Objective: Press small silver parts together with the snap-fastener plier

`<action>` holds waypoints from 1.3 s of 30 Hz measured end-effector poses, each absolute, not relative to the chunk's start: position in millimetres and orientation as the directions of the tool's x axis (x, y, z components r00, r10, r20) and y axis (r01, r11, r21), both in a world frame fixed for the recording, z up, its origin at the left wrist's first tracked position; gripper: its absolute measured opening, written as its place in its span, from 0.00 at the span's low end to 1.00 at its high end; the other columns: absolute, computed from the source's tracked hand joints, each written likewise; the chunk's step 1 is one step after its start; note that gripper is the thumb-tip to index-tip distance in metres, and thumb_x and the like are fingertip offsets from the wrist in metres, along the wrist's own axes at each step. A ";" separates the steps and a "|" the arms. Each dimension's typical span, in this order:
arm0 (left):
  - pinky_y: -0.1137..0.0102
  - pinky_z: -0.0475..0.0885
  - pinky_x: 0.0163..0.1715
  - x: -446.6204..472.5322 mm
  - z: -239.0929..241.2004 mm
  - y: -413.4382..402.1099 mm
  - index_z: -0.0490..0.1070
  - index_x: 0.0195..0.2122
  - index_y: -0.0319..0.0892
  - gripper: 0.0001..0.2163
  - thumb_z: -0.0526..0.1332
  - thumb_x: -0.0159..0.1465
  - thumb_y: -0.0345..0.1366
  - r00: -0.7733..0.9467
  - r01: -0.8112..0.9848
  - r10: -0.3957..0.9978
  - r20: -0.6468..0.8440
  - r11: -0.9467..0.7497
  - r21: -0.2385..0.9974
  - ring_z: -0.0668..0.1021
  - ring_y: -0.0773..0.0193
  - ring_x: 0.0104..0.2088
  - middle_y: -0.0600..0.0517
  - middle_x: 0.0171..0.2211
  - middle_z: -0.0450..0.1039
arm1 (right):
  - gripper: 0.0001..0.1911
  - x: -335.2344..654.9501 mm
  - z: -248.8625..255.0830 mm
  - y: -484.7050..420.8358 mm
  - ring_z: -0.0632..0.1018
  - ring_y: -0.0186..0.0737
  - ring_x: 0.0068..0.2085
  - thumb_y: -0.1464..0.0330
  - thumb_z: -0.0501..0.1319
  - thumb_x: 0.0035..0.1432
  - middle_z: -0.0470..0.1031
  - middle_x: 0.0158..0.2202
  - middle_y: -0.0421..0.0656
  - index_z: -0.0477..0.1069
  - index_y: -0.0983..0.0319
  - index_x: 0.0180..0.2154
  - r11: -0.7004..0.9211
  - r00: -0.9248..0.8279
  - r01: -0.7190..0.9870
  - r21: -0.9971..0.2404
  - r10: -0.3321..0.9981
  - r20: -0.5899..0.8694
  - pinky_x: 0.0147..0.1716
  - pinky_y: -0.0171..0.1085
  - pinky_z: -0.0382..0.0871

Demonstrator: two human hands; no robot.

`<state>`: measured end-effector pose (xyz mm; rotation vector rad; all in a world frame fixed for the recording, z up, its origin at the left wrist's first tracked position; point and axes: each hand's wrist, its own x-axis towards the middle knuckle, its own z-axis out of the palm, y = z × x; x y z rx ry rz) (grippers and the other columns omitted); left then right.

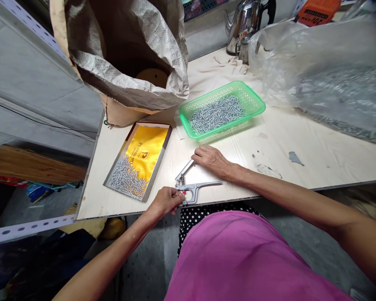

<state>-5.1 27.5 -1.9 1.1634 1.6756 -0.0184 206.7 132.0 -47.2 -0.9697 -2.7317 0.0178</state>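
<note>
Grey metal pliers-like hand tool (203,184) lies flat near the front edge of the pale wood-look bench (269,146), right before the person. Dull finish. Two long arms spread in a wide V: one slim, straight lever slanting up and away, one curved handle tapering to the right. Dark coil spring (182,179) near the pivot. Rounded C-shaped frame below, gap open, small bright red part (184,192) at its left side.

Right hand (211,159): bent fingers closed on the far end of the slanted lever. Left hand (167,200): grip pressed together, thumb against fingers, right at the C-frame by the red part; cannot tell what, if anything, is pinched there.

Left of tool: shallow grey-walled rectangular tray (158,161), glossy yellow printed lining (148,142), slim silvery metal pieces (125,179) heaped in the near end. Beyond the right hand: translucent green plastic basket (219,128), more such pieces inside.
</note>
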 end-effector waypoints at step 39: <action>0.77 0.65 0.15 10.0 1.2 22.1 0.67 0.26 0.40 0.05 0.59 0.59 0.33 -0.023 0.685 0.691 -0.723 0.538 0.491 0.70 0.71 0.15 0.60 0.16 0.63 | 0.06 222.6 -53.1 100.5 0.66 0.44 0.40 0.70 0.58 0.65 0.73 0.39 0.45 0.73 0.63 0.42 0.642 -0.604 0.756 -0.129 0.760 0.240 0.36 0.40 0.52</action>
